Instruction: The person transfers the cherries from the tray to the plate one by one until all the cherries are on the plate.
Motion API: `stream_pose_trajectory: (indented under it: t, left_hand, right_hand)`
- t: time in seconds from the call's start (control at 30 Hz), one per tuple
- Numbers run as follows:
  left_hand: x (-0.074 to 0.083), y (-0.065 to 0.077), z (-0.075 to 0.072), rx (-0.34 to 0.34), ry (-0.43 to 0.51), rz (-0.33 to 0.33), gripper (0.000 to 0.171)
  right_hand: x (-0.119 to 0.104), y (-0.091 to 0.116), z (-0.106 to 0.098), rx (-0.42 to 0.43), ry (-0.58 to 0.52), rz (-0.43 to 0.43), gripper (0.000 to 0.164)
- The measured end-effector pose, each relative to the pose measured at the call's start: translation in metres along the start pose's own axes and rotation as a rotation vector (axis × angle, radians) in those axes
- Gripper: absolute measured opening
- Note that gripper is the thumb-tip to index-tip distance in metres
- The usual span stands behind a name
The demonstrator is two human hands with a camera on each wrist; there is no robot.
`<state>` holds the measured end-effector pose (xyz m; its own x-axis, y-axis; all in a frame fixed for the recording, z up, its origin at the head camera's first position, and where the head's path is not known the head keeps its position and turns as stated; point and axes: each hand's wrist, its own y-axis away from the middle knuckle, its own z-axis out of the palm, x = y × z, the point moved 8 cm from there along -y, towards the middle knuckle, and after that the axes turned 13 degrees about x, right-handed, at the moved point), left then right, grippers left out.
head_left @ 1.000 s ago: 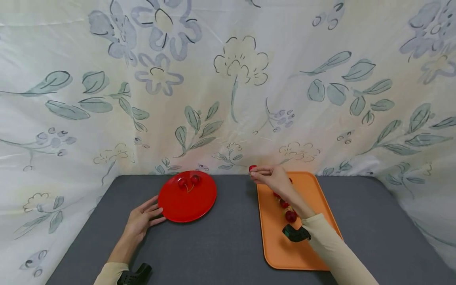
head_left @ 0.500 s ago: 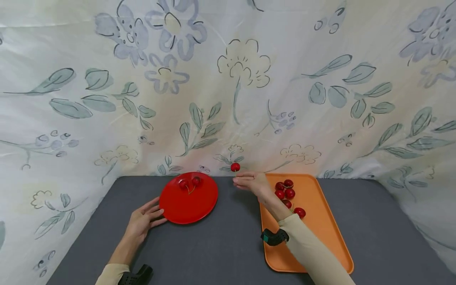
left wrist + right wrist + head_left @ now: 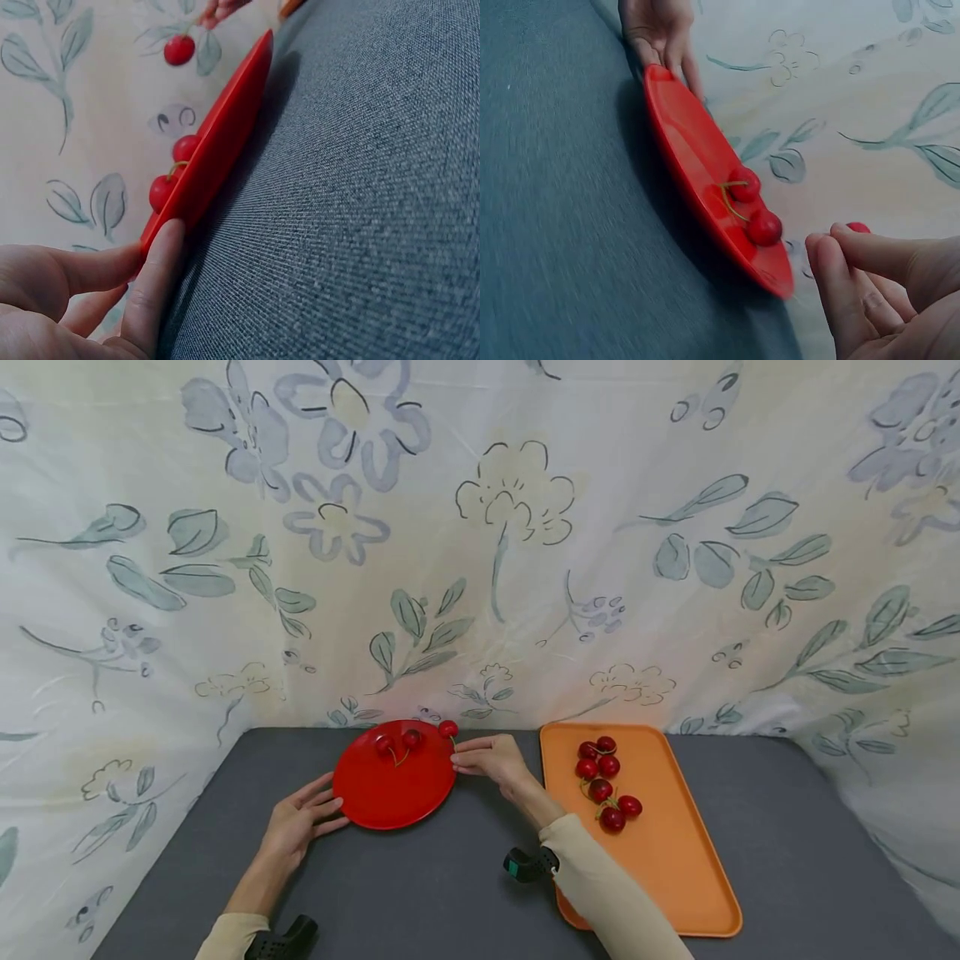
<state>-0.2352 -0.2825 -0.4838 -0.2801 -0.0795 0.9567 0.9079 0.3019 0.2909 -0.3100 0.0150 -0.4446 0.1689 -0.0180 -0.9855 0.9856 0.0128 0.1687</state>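
Above the far right edge of the red plate (image 3: 397, 793), a single red cherry (image 3: 447, 729) hangs in the air; the left wrist view shows it clear of the plate. The step in hand appears to be delivery of this fruit to the plate. The next move would call for a little more travel inward, a gentle lowering and a release of the stem (image 3: 453, 742); let go too near the rim, the fruit might roll off. The right grip (image 3: 491, 762) is narrow: thumb and fingertips pinch the stem, with the fruit beyond their tips. The left grip (image 3: 294, 828) lies at the plate's left side, fingers spread and nearly straight, touching the rim, presumably to steady it. On the plate's rear part rest a left cherry (image 3: 384, 744) and a right cherry (image 3: 412, 739), their stems meeting. Farther right, on the dark grey counter (image 3: 450, 893), an orange tray (image 3: 667, 877) bears the other cherries (image 3: 600, 790), gathered toward its rear left.
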Motion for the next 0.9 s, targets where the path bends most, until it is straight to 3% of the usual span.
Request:
stream_pose_trajectory:
  t: [0.37,0.9]
  left_hand:
    - [0.001,0.000,0.001,-0.005,-0.043,0.011,0.062]
    - [-0.004,-0.001,0.000,0.003,-0.016,0.026,0.060]
  right_hand:
    - [0.005,-0.007,0.026,0.142,0.136,-0.053,0.018]
    - [0.010,-0.014,0.051,0.290,0.342,-0.114,0.007]
